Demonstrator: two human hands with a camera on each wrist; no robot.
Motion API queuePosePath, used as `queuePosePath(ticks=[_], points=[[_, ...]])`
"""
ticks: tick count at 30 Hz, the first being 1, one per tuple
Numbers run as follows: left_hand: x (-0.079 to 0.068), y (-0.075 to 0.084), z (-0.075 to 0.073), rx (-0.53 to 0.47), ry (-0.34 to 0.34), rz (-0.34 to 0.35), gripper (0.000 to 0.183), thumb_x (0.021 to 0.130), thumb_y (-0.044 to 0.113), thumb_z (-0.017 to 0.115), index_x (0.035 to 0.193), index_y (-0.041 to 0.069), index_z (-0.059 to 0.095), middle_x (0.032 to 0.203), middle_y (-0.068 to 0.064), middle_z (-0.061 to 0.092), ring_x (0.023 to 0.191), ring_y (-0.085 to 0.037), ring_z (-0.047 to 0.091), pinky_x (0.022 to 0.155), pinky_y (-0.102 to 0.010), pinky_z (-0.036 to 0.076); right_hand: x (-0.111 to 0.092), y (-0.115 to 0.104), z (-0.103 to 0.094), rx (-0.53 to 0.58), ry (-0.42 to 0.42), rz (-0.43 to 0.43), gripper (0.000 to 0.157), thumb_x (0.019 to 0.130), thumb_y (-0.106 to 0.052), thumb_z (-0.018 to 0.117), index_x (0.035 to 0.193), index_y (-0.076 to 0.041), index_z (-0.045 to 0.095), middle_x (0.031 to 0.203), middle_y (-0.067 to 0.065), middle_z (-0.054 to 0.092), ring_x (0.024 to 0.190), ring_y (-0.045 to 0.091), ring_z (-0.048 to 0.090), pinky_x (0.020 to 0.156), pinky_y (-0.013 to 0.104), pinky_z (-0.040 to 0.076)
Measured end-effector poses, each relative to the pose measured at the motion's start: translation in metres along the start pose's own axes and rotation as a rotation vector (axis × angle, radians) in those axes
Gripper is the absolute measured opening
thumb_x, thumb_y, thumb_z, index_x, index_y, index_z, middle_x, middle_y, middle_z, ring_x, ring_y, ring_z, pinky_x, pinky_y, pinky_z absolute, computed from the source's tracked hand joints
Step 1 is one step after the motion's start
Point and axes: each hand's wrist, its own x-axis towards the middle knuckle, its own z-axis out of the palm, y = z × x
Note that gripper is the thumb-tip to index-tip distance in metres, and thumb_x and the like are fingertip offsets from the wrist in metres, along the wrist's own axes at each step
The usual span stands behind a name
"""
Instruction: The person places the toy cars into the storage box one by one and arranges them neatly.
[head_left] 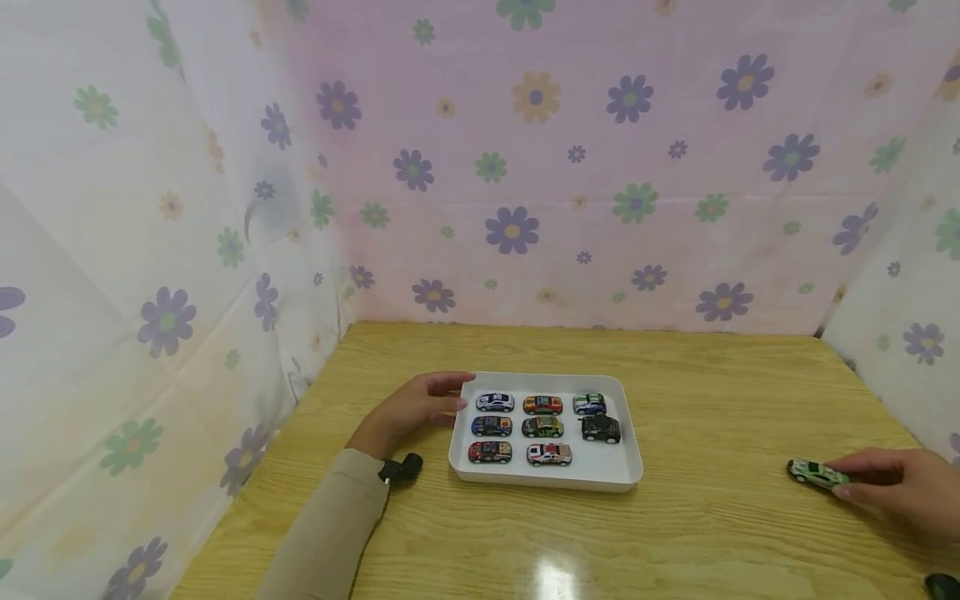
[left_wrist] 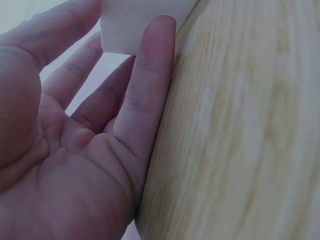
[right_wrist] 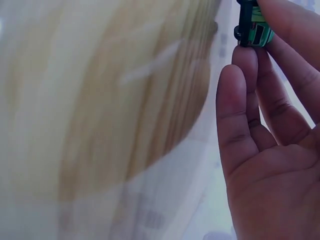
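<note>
A green toy car (head_left: 817,474) is pinched between the thumb and fingers of my right hand (head_left: 903,492), over the right part of the table. In the right wrist view the toy car (right_wrist: 259,29) shows at the fingertips, partly hidden by the thumb. My left hand (head_left: 420,408) rests at the left wall of a white tray (head_left: 592,477), its fingers fairly straight. The left wrist view shows the little finger against the tray wall (left_wrist: 122,30). Toy cars stand in rows in the tray, among them a black one (head_left: 601,429) and a white-and-red one (head_left: 549,454).
The wooden table (head_left: 712,533) runs back to a flower-patterned curtain (head_left: 570,183). More of that cloth hangs along the left and right sides. A small black device (head_left: 405,468) is strapped to the left wrist.
</note>
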Motion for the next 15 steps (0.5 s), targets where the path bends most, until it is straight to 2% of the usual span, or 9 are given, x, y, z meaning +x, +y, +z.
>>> queuePosePath(ticks=[9, 13, 15], points=[[0.000, -0.001, -0.001, -0.008, 0.003, -0.010, 0.059, 0.091, 0.030, 0.080, 0.147, 0.033, 0.058, 0.154, -0.001, 0.052, 0.134, -0.024, 0.058, 0.100, -0.040, 0.059, 0.009, -0.027, -0.004, 0.049, -0.060, -0.056, 0.048, 0.090, -0.040, 0.081, 0.122, -0.005, 0.075, 0.115, 0.014, 0.074, 0.080, -0.007, 0.062, 0.065, 0.024, 0.057], [0.000, 0.000, -0.001, -0.002, 0.002, -0.007, 0.059, 0.091, 0.031, 0.080, 0.146, 0.034, 0.058, 0.153, 0.000, 0.053, 0.133, -0.024, 0.059, 0.100, -0.040, 0.059, 0.013, -0.044, -0.005, 0.098, -0.041, -0.143, 0.041, 0.091, -0.034, 0.080, 0.123, -0.008, 0.075, 0.115, 0.007, 0.073, 0.084, -0.003, 0.066, 0.067, 0.025, 0.059], [0.000, 0.000, -0.001, 0.002, -0.001, -0.003, 0.058, 0.092, 0.029, 0.080, 0.146, 0.033, 0.058, 0.152, -0.001, 0.054, 0.133, -0.024, 0.059, 0.100, -0.040, 0.059, 0.015, -0.053, -0.007, 0.121, -0.019, -0.185, 0.038, 0.091, -0.031, 0.081, 0.121, -0.009, 0.076, 0.112, -0.002, 0.072, 0.085, -0.003, 0.067, 0.067, 0.026, 0.060]])
